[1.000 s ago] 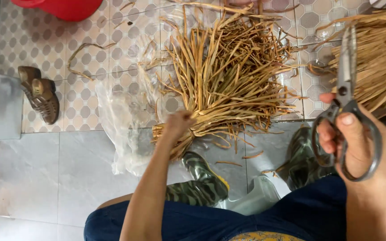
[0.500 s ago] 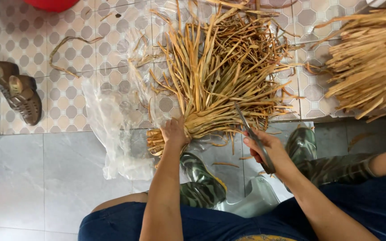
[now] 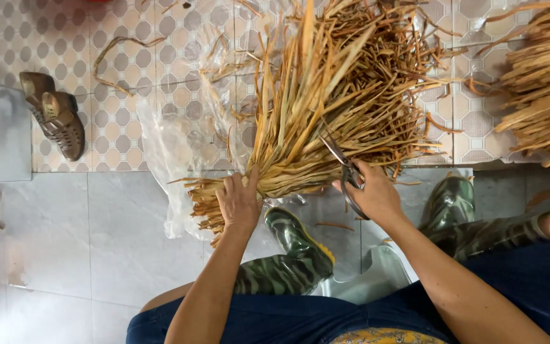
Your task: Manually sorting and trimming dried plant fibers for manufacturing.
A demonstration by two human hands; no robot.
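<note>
Dried stalk bundle [image 3: 326,121] clenched by left fingers [image 3: 237,197]; right fingers [image 3: 367,185] grip scissors [image 3: 345,172].

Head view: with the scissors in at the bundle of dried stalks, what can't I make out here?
- Scissors: the blade tips are buried among the bundle of dried stalks, so what they cut is hidden.
- Right hand: its grip covers the handle loops.
- Second pile of stalks: cut off by the right edge.
- Left hand: its palm and the bundle's waist are hidden under it.

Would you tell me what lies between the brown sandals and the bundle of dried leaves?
In the head view, patterned floor tiles and a crumpled clear plastic sheet.
</note>
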